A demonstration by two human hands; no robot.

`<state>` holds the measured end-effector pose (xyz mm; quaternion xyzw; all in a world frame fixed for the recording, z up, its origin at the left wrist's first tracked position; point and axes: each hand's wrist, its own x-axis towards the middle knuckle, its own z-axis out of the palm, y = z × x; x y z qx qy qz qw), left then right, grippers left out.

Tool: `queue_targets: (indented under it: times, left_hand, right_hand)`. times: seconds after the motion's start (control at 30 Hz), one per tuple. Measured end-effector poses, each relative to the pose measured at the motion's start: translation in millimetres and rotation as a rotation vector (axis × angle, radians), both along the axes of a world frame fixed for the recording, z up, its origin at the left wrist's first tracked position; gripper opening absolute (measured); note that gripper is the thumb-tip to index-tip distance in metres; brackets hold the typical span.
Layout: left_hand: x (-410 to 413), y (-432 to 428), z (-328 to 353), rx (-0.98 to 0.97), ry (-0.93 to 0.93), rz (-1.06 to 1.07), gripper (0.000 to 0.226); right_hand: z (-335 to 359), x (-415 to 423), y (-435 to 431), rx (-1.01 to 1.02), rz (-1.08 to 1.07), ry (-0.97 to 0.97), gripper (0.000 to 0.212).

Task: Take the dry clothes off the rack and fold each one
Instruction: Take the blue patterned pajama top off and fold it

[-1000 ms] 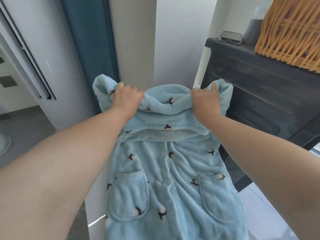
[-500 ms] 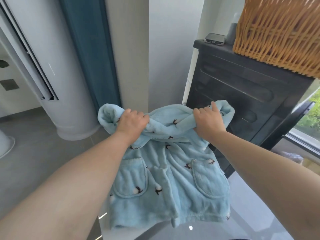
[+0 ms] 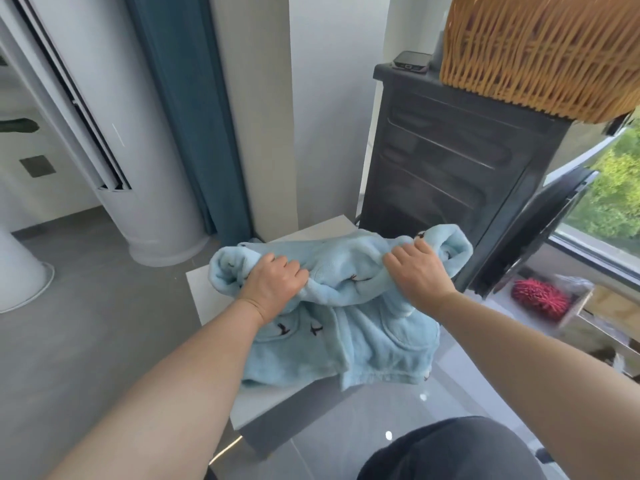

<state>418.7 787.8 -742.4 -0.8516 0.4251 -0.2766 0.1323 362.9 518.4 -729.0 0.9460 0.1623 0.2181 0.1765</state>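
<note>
Fleece garment [image 3: 363,344] down onto white table [image 3: 263,403] (formerly aloft).

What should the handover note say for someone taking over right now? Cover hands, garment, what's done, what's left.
Left hand: grips the bunched left shoulder of the light blue fleece garment.
Right hand: grips the right shoulder.
Garment: lower half lies front up on the white table, pockets showing, top crumpled between the hands.
Done: garment is off the rack.
Left: spread it flat and fold it. The rack is out of view, so I cannot tell if more clothes remain.
</note>
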Motion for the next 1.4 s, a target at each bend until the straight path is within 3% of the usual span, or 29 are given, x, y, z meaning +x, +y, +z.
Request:
queue_targets:
  times: [0.1, 0.17, 0.23, 0.3, 0.43, 0.5, 0.57, 0.7, 0.8, 0.97, 1.4]
  left_hand:
    - [-21.3, 7.5, -12.9, 0.209, 0.216, -0.001, 0.034]
    - [-35.8, 12.9, -14.1, 0.314, 0.458, 0.042, 0.034]
    - [-45.1, 10.9, -10.6, 0.323, 0.7, 0.175, 0.041]
    - [-47.3, 3.8, -4.3, 0.194, 0.761, 0.242, 0.045]
    - [-34.6, -10.4, -2.6, -0.163, 0.673, 0.36, 0.022]
    - [-26.5, -19.5, -5.8, -0.19, 0.647, 0.393, 0.028]
    - [-19.5, -30.2, -9.3, -0.165, 0.655, 0.42, 0.042]
    - [-7.9, -52.8, -14.5, -0.128, 0.788, 0.541, 0.052]
    - [-7.6, -51.2, -32.1, -0.078, 0.896, 0.635, 0.059]
    - [-13.9, -34.0, -62.9, -0.034, 0.813, 0.623, 0.064]
    - [23.7, -30.2, -77.9, -0.137, 0.666, 0.659, 0.065]
  right_hand:
    - [-20.4, -25.9, 1.4, -0.017, 0.045, 0.158, 0.029]
    - [-29.9, -39.8, 1.0, -0.028, 0.083, 0.284, 0.031]
    - [-35.6, -49.8, 0.3, -0.051, 0.109, 0.39, 0.034]
    - [-36.0, -54.6, 1.0, 0.007, 0.106, 0.419, 0.04]
    - [-16.6, -44.5, 15.9, 0.373, -0.188, 0.405, 0.036]
    - [-10.9, -32.3, 26.4, 0.571, -0.302, 0.284, 0.031]
    - [-8.2, -17.2, 32.8, 0.636, -0.369, 0.206, 0.027]
    - [-17.7, 10.4, 35.2, 0.498, -0.529, 0.537, 0.054]
    - [-42.9, -0.9, 30.9, 0.334, -0.512, 0.721, 0.068]
    - [-77.1, -27.4, 30.9, 0.265, -0.455, 0.643, 0.073]
    - [-79.9, 41.0, 37.7, 0.153, -0.414, 0.546, 0.069]
